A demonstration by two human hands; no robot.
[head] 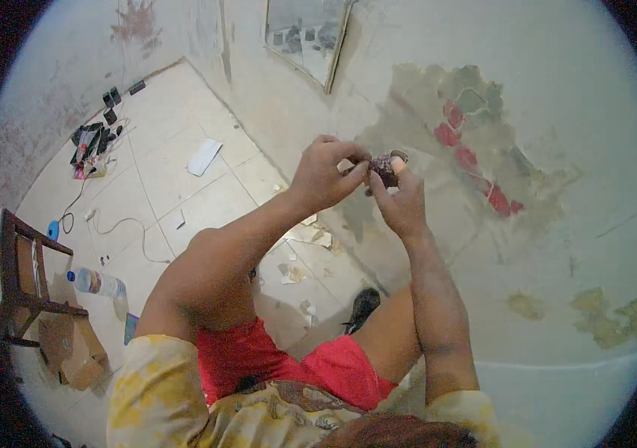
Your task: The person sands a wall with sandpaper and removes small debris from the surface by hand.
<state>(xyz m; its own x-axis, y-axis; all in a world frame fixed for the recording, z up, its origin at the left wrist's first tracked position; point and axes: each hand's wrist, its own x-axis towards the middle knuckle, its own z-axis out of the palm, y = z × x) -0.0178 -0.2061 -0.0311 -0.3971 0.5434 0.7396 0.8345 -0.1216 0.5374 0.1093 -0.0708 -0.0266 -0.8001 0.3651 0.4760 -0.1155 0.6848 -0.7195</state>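
A small dark brown, speckled piece (384, 167), perhaps fabric, is held up in front of me over my bent legs. It curves round like a short tube, and its exact kind is unclear. My right hand (404, 206) grips it from the right, thumb below and a finger against its lighter upper rim. At its left edge, the thumb and fingertips of my left hand (331, 169) are pinched together on it. Whatever lies between those left fingertips is too small to tell.
A stained wall (554, 140) with peeling paint stands close on the right, with a framed mirror (304, 42) on it. Leftward on the tiled floor are a plastic bottle (97, 281), a wooden chair (30, 297), a cardboard box (80, 358), white paper (205, 157) and a cable (128, 220).
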